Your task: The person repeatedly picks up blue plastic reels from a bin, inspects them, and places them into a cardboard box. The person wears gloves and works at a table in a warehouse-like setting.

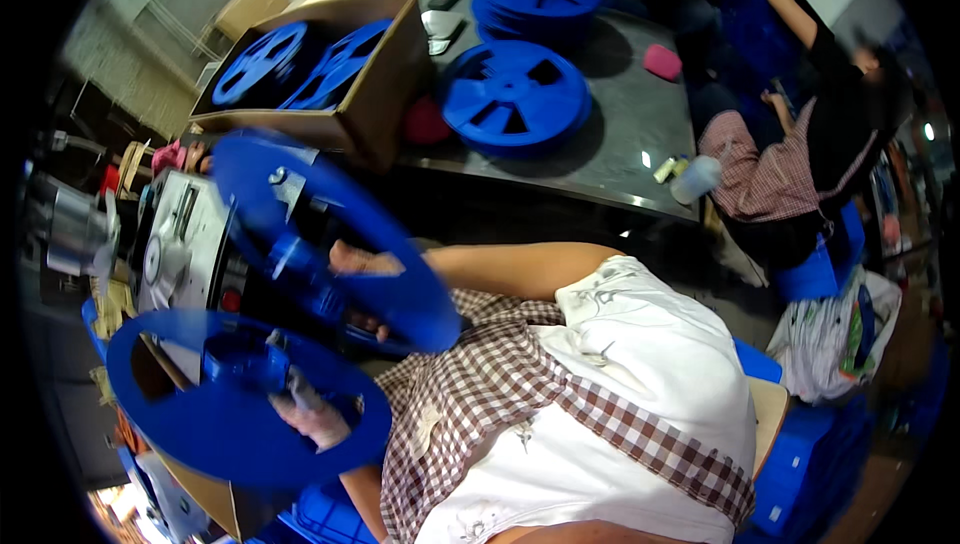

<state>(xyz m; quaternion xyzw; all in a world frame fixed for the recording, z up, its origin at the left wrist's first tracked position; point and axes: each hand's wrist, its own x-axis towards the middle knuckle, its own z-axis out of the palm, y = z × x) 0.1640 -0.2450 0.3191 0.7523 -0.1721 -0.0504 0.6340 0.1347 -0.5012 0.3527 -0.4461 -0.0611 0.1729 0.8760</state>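
Observation:
Two large blue plastic reel flanges with raised hubs are in front of me, tilted toward each other. My right hand (365, 261) grips the upper flange (420, 296) at one of its cut-outs, with fingers showing on both sides of the plastic. The lower flange (200, 434) lies flatter, and my left hand (315, 422) is closed around its edge at an opening beside the hub. A pale wrap seems to cover some left fingers. The two flanges come close together at their right ends; whether they touch I cannot tell. Motion blurs the upper one.
Beyond stands a metal table (625, 159) with stacked blue reels (515, 94) and a cardboard box (385, 94) of more flanges. A machine (180, 244) is at the left. Another person (800, 144) sits at the right, near a plastic bottle (697, 179) on the table's corner.

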